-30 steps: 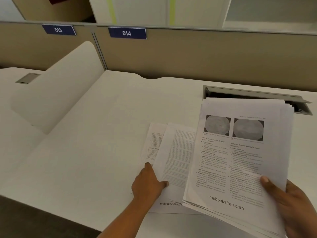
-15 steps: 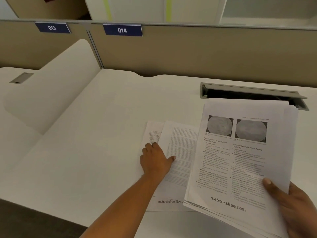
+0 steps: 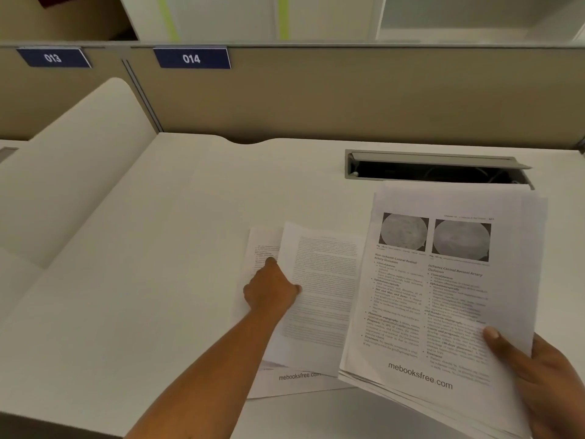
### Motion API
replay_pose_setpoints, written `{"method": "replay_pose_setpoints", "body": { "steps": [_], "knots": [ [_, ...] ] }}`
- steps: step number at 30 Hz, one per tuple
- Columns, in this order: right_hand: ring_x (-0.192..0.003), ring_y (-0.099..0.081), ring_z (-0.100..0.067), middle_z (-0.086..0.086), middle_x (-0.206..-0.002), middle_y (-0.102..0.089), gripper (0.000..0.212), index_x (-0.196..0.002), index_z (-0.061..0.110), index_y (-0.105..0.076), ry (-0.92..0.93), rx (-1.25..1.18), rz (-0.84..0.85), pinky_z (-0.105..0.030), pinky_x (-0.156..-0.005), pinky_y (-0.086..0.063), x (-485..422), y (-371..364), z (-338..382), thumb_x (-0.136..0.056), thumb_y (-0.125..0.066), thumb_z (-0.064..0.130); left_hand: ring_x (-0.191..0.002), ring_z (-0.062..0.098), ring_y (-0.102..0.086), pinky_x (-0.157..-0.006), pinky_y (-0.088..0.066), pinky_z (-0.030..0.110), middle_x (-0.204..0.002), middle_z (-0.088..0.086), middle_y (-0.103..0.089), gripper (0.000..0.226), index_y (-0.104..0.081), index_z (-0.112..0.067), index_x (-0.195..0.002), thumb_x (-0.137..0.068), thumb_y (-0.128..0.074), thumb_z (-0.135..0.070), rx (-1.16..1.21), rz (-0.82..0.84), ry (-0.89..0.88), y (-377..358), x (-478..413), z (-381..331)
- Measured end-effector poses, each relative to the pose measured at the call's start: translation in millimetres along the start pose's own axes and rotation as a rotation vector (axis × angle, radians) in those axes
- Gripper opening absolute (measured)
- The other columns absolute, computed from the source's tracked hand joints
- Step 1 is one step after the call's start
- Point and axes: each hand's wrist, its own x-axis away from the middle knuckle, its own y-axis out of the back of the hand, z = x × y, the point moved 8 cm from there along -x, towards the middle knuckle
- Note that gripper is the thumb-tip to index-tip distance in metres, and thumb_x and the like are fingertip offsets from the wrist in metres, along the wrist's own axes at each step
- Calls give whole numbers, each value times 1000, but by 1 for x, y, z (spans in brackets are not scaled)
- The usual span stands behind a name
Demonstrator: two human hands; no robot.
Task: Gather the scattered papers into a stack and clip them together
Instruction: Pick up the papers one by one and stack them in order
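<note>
Head view. At lower right, gripped in the right hand point(image 3: 547, 375) by its near right corner: the stack point(image 3: 443, 296) of printed papers, thumb pressed on the top page, fingers curled beneath. Near end raised off the tabletop point(image 3: 158, 248), edges uneven, two round grey pictures on the top page. Just left of it, lying on the tabletop and partly covered by it: two loose pages, the upper sheet point(image 3: 319, 280) overlapping the lower sheet point(image 3: 262, 245). At the left edge of the upper sheet, pinching it: the left hand point(image 3: 272, 291), thumb on top, fingers curled, near edge of that sheet slightly lifted. Behind the stack, an open cable slot point(image 3: 437, 171); farther back, a tan partition point(image 3: 348, 99) with a label 014 point(image 3: 191, 58).
</note>
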Motion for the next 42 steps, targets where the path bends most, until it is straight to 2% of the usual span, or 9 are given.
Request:
{"method": "replay_pose_setpoints", "body": {
  "steps": [2, 4, 6, 9, 19, 22, 25, 34, 42],
  "knots": [
    [-61, -76, -21, -12, -84, -79, 70, -94, 11, -70, 15, 22, -2, -29, -50, -60, 2, 0, 2, -40, -91, 52, -82, 21, -65, -71, -50, 31, -88, -1, -68, 23, -56, -19, -84, -92, -64, -39, 91, 1, -28, 4, -3, 4],
    [-62, -76, -22, -7, -78, -80, 76, -102, 8, -70, 22, 26, -46, -29, -50, -60, 1, 6, 1, -44, -91, 52, -71, 18, -59, -65, -45, 29, -72, -3, -60, 33, -51, -20, -66, -97, -57, -30, 169, 27, -70, 9, -4, 6],
    [-60, -75, -21, -7, -75, -79, 36, -109, 2, -68, 11, -26, -14, -28, -49, -60, -3, 6, -2, -82, -73, 25, -77, 21, -63, -71, -51, 32, -79, 0, -67, 26, -63, -18, -74, -98, -57, -26, 261, 49, -116, 20, -3, 10],
    [-60, -76, -22, -8, -76, -79, 13, -102, 6, -68, -15, -35, -14, -29, -50, -60, -9, 8, -6, -94, -58, 7, -84, 27, -68, -78, -56, 40, -91, 5, -73, 18, -74, -13, -94, -98, -59, -22, 429, -30, -168, 53, 2, 21],
    [-69, -77, -27, -15, -88, -79, 15, -104, 3, -68, -5, -105, 14, -32, -54, -61, -14, -3, -2, -95, -56, 3, -81, 6, -64, -79, -49, 26, -80, -21, -73, 23, -70, -34, -88, -97, -63, -14, 959, -351, -218, 186, 50, 49],
    [-78, -77, -32, -20, -97, -78, 18, -108, 1, -69, -19, -91, 20, -37, -61, -63, -19, -8, -6, -94, -57, 5, -75, 2, -68, -72, -56, 22, -90, -13, -73, 12, -72, -18, -104, -97, -63, -13, 1074, -308, -235, 191, 62, 37],
    [-82, -76, -35, -20, -99, -77, 20, -110, 1, -69, -22, -58, 28, -39, -65, -64, -19, -16, -5, -94, -58, 7, -59, -6, -66, -55, -54, 10, -72, -16, -76, 10, -72, -16, -96, -96, -62, -12, 1114, -218, -261, 177, 70, 16],
    [-46, -66, -20, -14, -61, -70, 16, -81, -3, -66, -19, 34, 164, -26, -41, -50, 0, -53, 23, -91, -56, -9, -63, 0, -67, -56, -53, 13, -75, -10, -78, 17, -76, -17, -89, -97, -63, -10, 1143, 55, -287, 100, 92, -53],
    [-59, -73, -27, -19, -76, -76, 12, -88, 2, -74, 5, 46, 181, -30, -47, -56, 10, -63, 36, -87, -64, -5, -86, 21, -70, -74, -59, 30, -92, -3, -76, 8, -76, -27, -95, -94, -68, -25, 1037, 22, -220, 89, 88, -53]
  ]
}}
